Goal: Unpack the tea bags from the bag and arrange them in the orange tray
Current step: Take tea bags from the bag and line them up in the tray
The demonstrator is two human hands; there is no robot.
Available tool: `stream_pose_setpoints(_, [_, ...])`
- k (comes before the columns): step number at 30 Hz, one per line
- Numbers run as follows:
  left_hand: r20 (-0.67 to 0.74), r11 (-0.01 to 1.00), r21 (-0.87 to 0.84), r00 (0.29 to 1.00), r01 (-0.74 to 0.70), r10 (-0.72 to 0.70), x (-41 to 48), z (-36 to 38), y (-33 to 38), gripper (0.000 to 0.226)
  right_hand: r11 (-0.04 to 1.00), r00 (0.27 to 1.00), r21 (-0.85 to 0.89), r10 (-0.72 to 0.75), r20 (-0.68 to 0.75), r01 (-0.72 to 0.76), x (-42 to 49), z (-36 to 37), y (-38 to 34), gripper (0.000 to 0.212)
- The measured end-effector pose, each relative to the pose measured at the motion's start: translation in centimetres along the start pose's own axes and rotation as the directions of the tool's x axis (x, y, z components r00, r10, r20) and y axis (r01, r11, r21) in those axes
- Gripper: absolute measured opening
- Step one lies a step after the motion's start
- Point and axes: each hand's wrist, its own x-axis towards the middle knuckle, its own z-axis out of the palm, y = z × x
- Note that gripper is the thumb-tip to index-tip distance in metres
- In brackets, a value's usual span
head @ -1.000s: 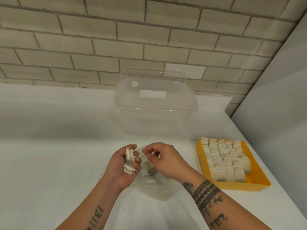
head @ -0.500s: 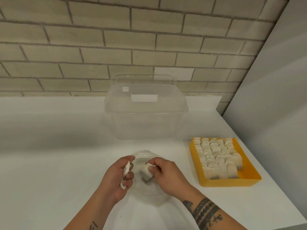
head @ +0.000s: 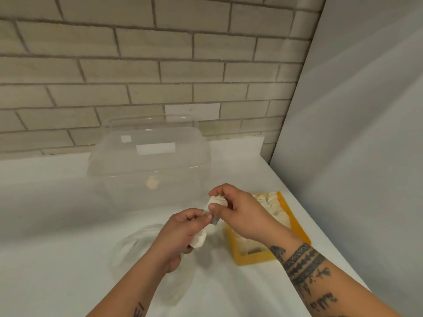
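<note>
My left hand (head: 180,234) grips a small bunch of white tea bags (head: 198,239) above the table. My right hand (head: 240,211) pinches another tea bag (head: 216,201) between thumb and fingers, just up and right of the left hand. Both hands are raised and nearly touching. The clear plastic bag (head: 135,245) lies crumpled on the table below and left of my left hand. The orange tray (head: 254,257), packed with rows of tea bags (head: 274,207), sits to the right, partly hidden behind my right hand and wrist.
A large clear plastic bin (head: 148,165) with a lid stands behind the hands near the brick wall (head: 137,65). A grey panel (head: 354,133) borders the white table (head: 45,225) on the right, close to the tray.
Both hands lifted out of the plastic bag and moved right toward the tray. My right hand came up with a tea bag next to the left hand's bunch. The view shifted.
</note>
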Motion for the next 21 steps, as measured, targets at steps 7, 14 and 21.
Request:
stream_pose_setpoints(7, [-0.036, 0.998, 0.035, 0.998, -0.048, 0.049, 1.9, 6.1, 1.6, 0.014, 1.0, 0.998, -0.003, -0.02, -0.058, 0.02, 0.4, -5.8, 2.9, 0.015])
stream_pose_setpoints(14, [-0.082, 0.994, 0.067, 0.993, -0.085, 0.09, 4.2, 10.6, 2.3, 0.012, 0.998, 1.0, -0.05, -0.031, -0.002, 0.031, 0.9, -10.8, 5.4, 0.025])
stream_pose_setpoints(21, [-0.131, 0.992, 0.072, 0.985, -0.105, 0.114, 6.2, 14.8, 0.7, 0.009, 0.984, 0.998, -0.172, -0.042, 0.047, 0.049, 1.2, -14.3, 8.7, 0.004])
